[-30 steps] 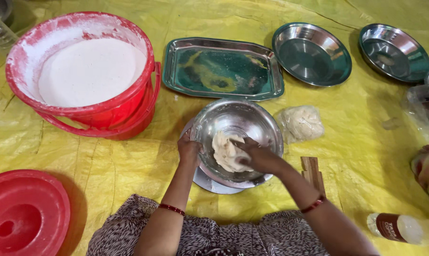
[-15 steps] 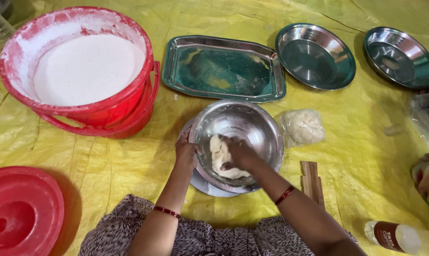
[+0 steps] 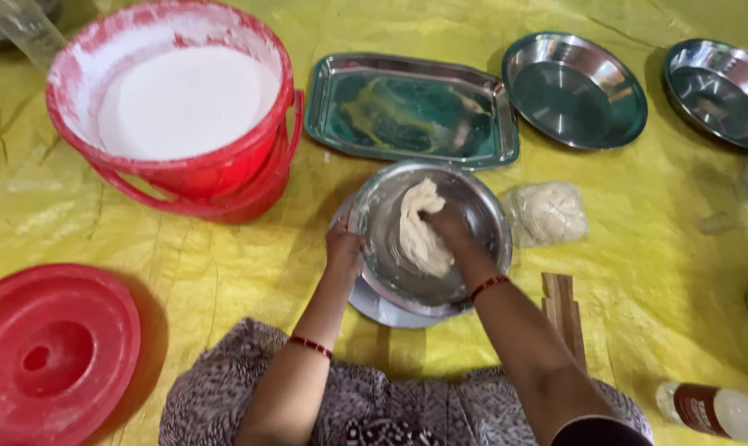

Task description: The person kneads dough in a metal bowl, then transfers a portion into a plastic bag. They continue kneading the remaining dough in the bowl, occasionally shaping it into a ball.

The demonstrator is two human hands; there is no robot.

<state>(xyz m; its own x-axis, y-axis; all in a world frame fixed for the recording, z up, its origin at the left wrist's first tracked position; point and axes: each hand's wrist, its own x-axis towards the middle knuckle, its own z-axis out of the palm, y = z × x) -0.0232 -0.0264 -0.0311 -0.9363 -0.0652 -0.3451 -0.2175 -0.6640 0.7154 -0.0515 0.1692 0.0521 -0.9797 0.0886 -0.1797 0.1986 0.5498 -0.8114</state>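
Note:
A steel mixing bowl (image 3: 485,216) sits on a flat steel plate on the yellow sheet in front of me. Inside it lies a pale lump of dough (image 3: 417,235). My right hand (image 3: 446,225) is in the bowl, fingers closed into the dough and pressing it. My left hand (image 3: 342,250) grips the bowl's left rim. Both wrists wear thin red bangles.
A red bucket of white flour (image 3: 175,103) stands at the back left, its red lid (image 3: 47,351) at the front left. A rectangular steel tray (image 3: 411,107) and two round steel plates (image 3: 574,89) (image 3: 721,81) lie behind. A bagged dough lump (image 3: 546,213), wooden sticks (image 3: 562,310) and a bottle (image 3: 708,409) are right.
My right hand has pushed the dough up toward the bowl's far side, stretching it taller. The left hand stays on the rim. The camera has moved closer.

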